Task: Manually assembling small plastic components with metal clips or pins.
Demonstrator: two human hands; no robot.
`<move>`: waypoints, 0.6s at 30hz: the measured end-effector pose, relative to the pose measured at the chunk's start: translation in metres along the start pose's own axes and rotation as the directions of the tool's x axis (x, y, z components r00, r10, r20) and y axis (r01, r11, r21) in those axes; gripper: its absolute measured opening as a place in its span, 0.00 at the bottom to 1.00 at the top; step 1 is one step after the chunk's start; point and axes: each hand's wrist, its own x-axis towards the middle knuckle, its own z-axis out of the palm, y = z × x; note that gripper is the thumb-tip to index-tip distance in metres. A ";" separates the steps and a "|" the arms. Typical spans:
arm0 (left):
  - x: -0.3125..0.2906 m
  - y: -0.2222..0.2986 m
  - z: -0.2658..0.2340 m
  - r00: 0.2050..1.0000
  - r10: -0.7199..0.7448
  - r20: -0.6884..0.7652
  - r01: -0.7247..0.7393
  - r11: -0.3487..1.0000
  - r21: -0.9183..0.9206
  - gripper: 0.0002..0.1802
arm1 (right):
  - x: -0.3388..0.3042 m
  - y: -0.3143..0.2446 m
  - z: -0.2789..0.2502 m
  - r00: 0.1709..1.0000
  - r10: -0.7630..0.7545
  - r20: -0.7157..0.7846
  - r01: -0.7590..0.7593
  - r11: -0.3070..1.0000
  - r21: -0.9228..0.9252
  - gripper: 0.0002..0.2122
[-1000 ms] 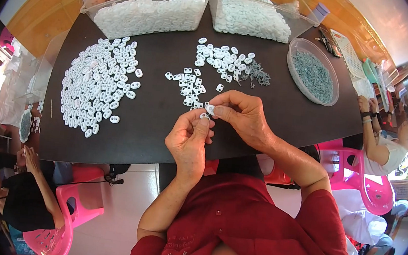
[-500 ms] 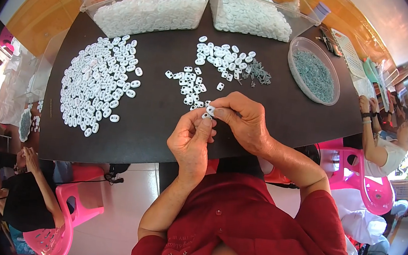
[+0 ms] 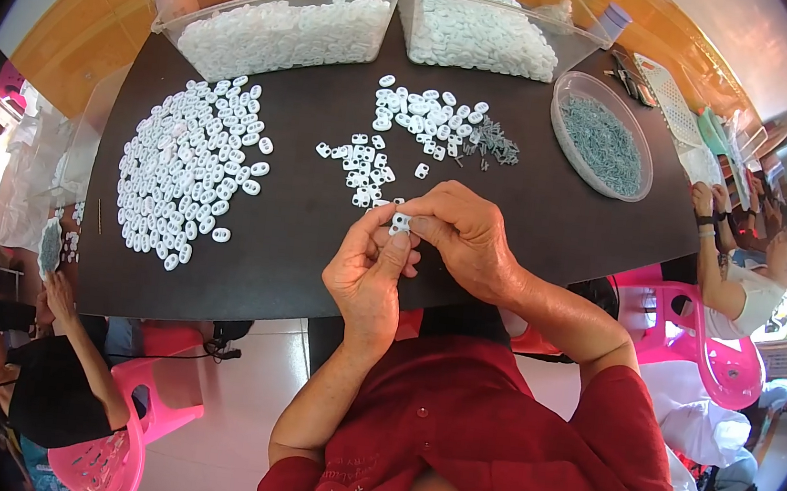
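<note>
Close to the table's near edge, my two hands meet around a small white plastic piece (image 3: 401, 221) with two round holes. My left hand (image 3: 363, 276) pinches it from below between thumb and fingers. The thumb and forefinger of my right hand (image 3: 464, 239) grip its upper right side. Whether a screw sits in the piece is hidden by the fingers. Just beyond my hands lies a small group of similar white pieces (image 3: 361, 171). Farther back is a cluster of oval white pieces (image 3: 417, 109), with a small heap of grey screws (image 3: 491, 143) at its right.
A big spread of white oval pieces (image 3: 191, 167) covers the table's left. Two clear bins of white parts stand at the back. To the right is a round tub (image 3: 647, 181) of screws. Co-workers sit left and right by pink chairs (image 3: 726, 362).
The white piece now sits more upright between my fingers, its holes turned to view, and my hands are closer together. The left co-worker's hand has reached forward.
</note>
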 end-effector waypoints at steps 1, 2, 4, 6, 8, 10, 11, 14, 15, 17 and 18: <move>0.000 0.000 0.000 1.000 -0.012 -0.002 0.012 1.000 -0.014 0.15 | 0.000 0.000 0.000 1.000 -0.001 -0.001 0.001 1.000 0.000 0.08; 0.000 0.001 0.000 1.000 -0.009 -0.002 0.009 1.000 -0.013 0.15 | 0.000 0.000 0.000 1.000 -0.029 0.001 0.030 0.999 -0.034 0.08; 0.000 0.000 0.001 1.000 -0.006 0.000 0.006 1.000 -0.026 0.15 | 0.000 -0.002 0.001 0.998 -0.060 0.004 0.060 0.996 -0.067 0.09; 0.001 0.001 0.002 1.000 -0.007 -0.017 0.006 0.999 -0.039 0.15 | -0.001 -0.004 0.004 0.996 -0.084 -0.040 0.082 0.996 -0.030 0.09; 0.002 0.003 0.004 0.999 -0.011 -0.034 0.009 0.999 -0.052 0.14 | -0.003 -0.005 0.002 0.997 -0.074 -0.011 0.074 0.995 -0.062 0.11; 0.004 0.004 0.006 0.997 -0.034 -0.069 0.029 0.998 -0.063 0.14 | -0.004 -0.005 0.001 0.998 -0.062 0.017 0.064 0.994 -0.094 0.14; 0.004 0.004 0.006 0.997 -0.033 -0.068 0.029 0.998 -0.062 0.14 | -0.003 -0.005 0.001 0.996 -0.092 0.011 0.093 0.990 -0.106 0.15; 0.006 0.006 0.008 0.996 -0.041 -0.084 0.034 0.996 -0.081 0.12 | -0.003 -0.004 0.002 0.986 -0.164 -0.003 0.162 0.976 -0.143 0.17; 0.006 0.008 0.010 0.991 -0.061 -0.117 0.050 0.994 -0.094 0.12 | -0.003 -0.004 0.002 0.979 -0.205 -0.008 0.201 0.965 -0.170 0.18; 0.005 0.008 0.011 0.985 -0.081 -0.150 0.066 0.992 -0.106 0.11 | -0.002 -0.003 0.004 0.962 -0.273 -0.026 0.259 0.936 -0.237 0.18; 0.005 0.007 0.010 0.986 -0.068 -0.151 0.053 0.993 -0.106 0.10 | -0.001 -0.003 0.005 0.939 -0.341 -0.038 0.314 0.899 -0.305 0.18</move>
